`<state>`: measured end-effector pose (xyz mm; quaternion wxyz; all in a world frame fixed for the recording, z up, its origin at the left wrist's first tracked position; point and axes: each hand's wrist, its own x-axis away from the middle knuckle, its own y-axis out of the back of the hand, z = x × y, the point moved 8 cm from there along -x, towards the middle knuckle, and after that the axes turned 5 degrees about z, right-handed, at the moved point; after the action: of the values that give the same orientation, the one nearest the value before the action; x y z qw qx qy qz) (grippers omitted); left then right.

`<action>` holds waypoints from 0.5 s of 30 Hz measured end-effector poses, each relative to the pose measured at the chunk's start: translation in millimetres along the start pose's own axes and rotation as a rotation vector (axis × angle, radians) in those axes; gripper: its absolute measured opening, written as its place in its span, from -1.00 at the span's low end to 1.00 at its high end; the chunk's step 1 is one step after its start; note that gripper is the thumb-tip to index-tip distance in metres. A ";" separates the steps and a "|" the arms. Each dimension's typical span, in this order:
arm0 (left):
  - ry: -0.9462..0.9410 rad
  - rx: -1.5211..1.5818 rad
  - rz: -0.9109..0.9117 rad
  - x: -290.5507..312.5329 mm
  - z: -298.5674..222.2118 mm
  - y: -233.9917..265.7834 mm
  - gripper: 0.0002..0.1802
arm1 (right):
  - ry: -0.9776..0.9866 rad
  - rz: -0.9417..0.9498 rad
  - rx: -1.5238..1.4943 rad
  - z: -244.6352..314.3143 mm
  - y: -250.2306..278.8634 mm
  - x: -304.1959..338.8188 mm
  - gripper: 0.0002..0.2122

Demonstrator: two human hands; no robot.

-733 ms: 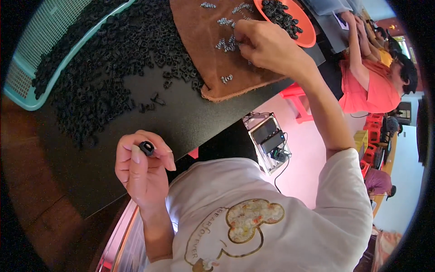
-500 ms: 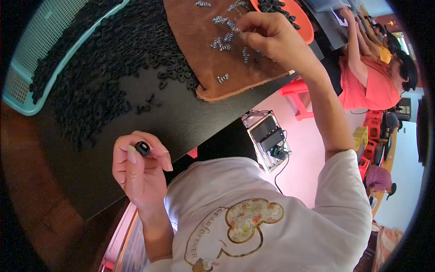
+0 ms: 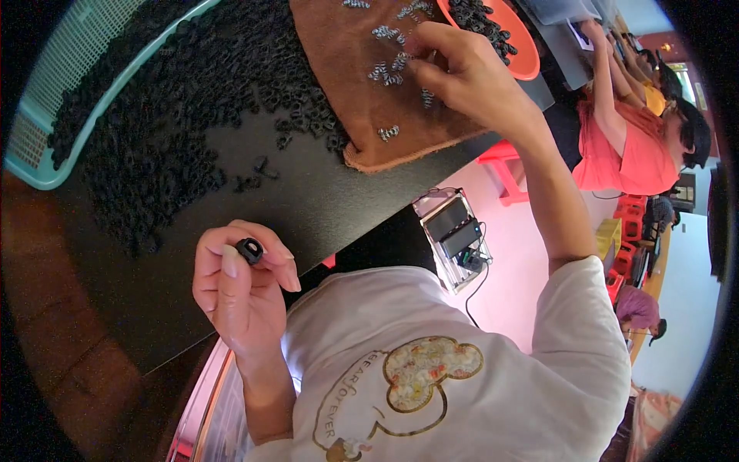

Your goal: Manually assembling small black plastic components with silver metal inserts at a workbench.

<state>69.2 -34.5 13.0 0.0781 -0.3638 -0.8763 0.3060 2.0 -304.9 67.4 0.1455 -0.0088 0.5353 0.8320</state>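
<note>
My left hand (image 3: 242,296) is closed near the table's front edge, thumb and fingers pinching a small black plastic piece (image 3: 249,250) with an opening facing up. Over a brown cloth (image 3: 362,127), my right hand (image 3: 466,73) reaches down with thumb and index finger curled close together among small metal coil springs (image 3: 390,132). The fingertips come right beside a few of these springs; whether one is between them is too small to tell. Several springs lie scattered on the cloth around that hand.
A large heap of black plastic pieces (image 3: 223,85) covers the dark table (image 3: 300,200), spilling from a teal plastic basket (image 3: 35,165). Beyond my right hand stands an orange bowl (image 3: 523,58) of black pieces. Red stools (image 3: 504,165) and people (image 3: 627,142) are at the right.
The view has shifted slightly, so table things sit a little further right. My right thumb and index finger remain among the springs; my left hand keeps its pinch on the black plastic piece.
</note>
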 end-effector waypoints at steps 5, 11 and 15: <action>0.005 -0.012 0.023 -1.5 -3.2 -0.5 -0.79 | 0.013 -0.041 -0.038 7.0 7.7 0.7 -0.82; 0.015 -0.029 0.011 -0.9 -5.2 -0.3 -0.78 | -0.013 -0.059 -0.410 35.3 10.1 7.1 -0.88; 0.018 0.002 -0.013 1.2 -6.3 4.1 -0.76 | 0.039 0.065 -0.877 100.3 -21.8 2.0 -0.92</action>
<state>73.0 -28.4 15.5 0.0885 -0.3608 -0.8776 0.3031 19.8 -206.4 90.5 0.0917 -0.0689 0.1341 0.9843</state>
